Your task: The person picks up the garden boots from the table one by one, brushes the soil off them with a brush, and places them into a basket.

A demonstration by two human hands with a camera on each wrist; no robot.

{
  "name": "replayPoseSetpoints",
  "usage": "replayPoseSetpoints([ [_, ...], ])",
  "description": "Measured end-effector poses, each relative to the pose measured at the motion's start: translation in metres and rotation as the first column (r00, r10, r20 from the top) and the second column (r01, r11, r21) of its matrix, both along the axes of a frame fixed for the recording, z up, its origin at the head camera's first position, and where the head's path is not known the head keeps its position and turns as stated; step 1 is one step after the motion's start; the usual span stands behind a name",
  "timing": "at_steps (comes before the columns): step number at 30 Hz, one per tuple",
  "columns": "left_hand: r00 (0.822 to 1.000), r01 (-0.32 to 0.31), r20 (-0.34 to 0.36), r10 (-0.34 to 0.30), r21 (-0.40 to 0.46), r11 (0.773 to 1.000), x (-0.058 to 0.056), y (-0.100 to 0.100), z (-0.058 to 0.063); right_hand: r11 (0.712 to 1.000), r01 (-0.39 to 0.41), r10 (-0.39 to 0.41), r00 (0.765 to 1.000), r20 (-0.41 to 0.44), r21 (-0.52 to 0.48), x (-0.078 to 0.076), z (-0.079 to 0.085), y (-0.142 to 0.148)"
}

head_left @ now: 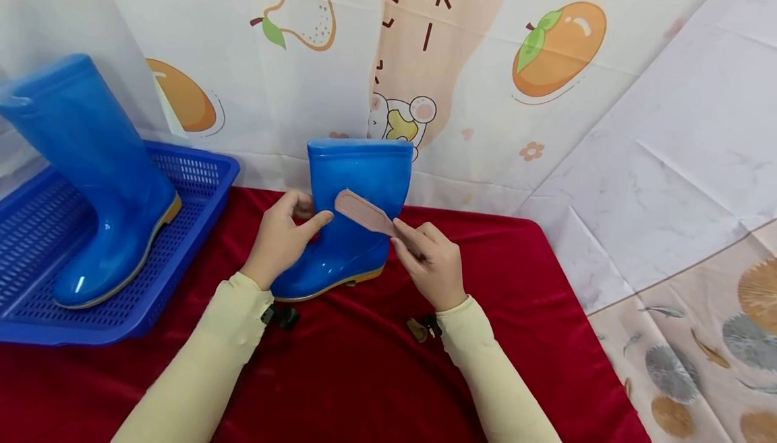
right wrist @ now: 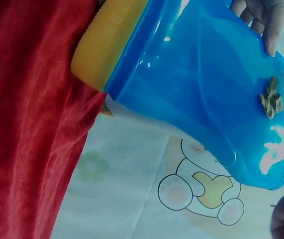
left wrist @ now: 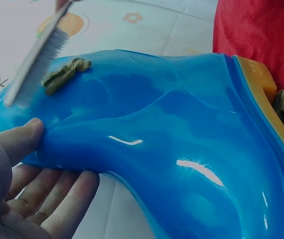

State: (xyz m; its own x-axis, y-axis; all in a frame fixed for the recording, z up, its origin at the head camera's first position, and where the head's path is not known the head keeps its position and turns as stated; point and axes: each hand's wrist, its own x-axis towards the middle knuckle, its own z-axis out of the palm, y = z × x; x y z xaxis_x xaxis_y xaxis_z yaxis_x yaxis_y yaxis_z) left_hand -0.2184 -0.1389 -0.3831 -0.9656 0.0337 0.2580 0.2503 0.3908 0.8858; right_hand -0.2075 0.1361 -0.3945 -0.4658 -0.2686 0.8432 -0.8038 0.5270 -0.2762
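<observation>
A blue rain boot (head_left: 364,173) with a yellow sole stands upright on the red cloth, toe to the left. My left hand (head_left: 280,235) holds the front of its shaft, thumb on the near side and fingers behind. In my right hand (head_left: 436,268) is a scrub brush (head_left: 363,212), gripped by its handle, flat pinkish back toward me. Its white bristles face the shaft, close to a greenish-brown, mud-like clump (left wrist: 66,76) stuck there. Another such clump (left wrist: 282,107) shows by the heel in the left wrist view.
At the left, a blue perforated plastic basket (head_left: 206,166) holds a second blue rain boot (head_left: 97,153). The red cloth (head_left: 516,335) covers the table, whose edge runs down the right side. A white printed curtain (head_left: 479,119) hangs right behind the boot.
</observation>
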Motion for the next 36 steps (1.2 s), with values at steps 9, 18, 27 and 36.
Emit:
replayPoseSetpoints([
  [9,1.0,0.001,0.02,-0.002,0.037,0.999,0.0,0.0,0.0,0.992,0.117,-0.121,0.986,0.119,0.045,-0.004,0.005,0.014],
  [18,0.999,0.005,0.036,-0.008,0.071,0.997,-0.002,0.0,-0.004,0.989,0.134,-0.143,0.975,0.171,0.064,-0.005,0.005,0.023],
  [27,1.0,0.007,0.012,-0.007,0.037,0.999,0.001,0.004,-0.001,0.998,0.028,-0.034,0.992,0.121,0.049,-0.003,0.006,0.02],
  [36,0.999,0.032,-0.006,-0.032,0.016,0.999,0.0,0.008,-0.002,0.987,0.059,-0.077,0.99,0.121,0.147,-0.001,0.004,0.015],
])
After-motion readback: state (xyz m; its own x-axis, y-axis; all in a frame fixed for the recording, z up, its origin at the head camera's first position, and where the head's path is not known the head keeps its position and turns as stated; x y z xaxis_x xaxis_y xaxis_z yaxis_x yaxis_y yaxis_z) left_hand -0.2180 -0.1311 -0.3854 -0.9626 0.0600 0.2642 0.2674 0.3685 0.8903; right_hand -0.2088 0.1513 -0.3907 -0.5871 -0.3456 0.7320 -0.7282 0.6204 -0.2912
